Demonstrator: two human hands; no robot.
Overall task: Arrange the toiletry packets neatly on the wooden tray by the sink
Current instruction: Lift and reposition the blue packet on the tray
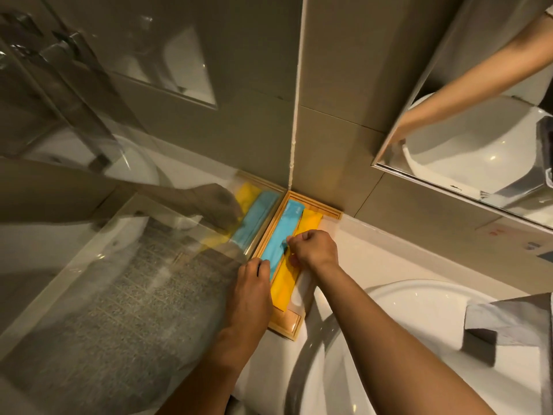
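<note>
A: What's the room?

B: I see a pale counter (374, 259) in a corner of glossy grey tile (338, 151), a white basin (419, 339) just right, glass pane (104, 265) left.

A: The packets?

B: Flat and slick, lying lengthwise on the wooden tray (284, 329), long axes toward the corner: blue packet (279, 235), yellow packet (284, 284) beside it.

A: Hands?

B: Right hand (314, 248) pinches the blue packet's edge; left hand (253, 280) rests curled at its near end, grip unclear.

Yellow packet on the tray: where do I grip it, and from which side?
Probably by its near end, coming from the front of the tray. The yellow packet lies flat and lengthwise beside the blue packet; its serrated near end is bare, while the right hand covers its middle.
</note>
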